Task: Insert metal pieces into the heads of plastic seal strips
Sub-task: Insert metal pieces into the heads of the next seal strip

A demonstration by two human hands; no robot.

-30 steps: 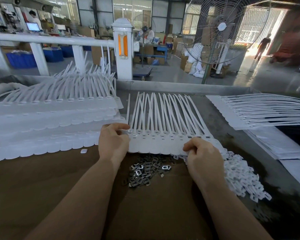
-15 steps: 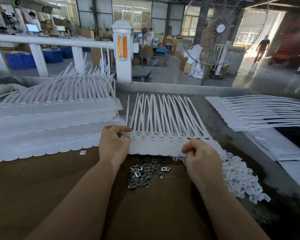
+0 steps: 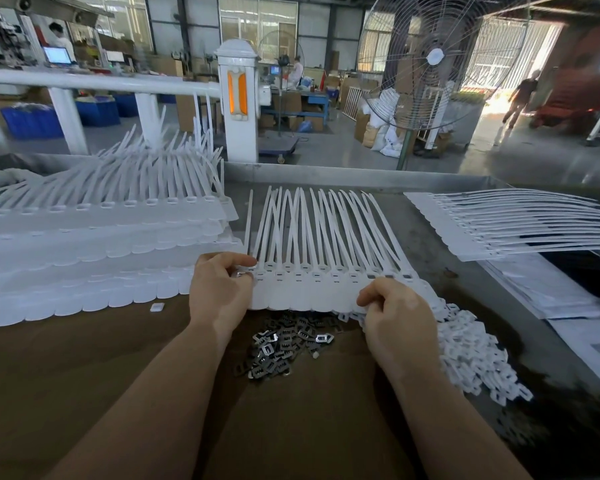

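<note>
Loading metal pieces into a joined row of white seal strips (image 3: 329, 278) lying mid-bench (image 3: 84, 375).
Left hand (image 3: 219, 292) pinching the row's left end head, right hand (image 3: 395, 306) gripping its near edge; next, likely picking from the metal pieces (image 3: 278, 348) heaped just below.

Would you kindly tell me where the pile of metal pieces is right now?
In the head view, the pile of metal pieces lies on the brown tabletop between the two forearms, just below the strip row.
</note>
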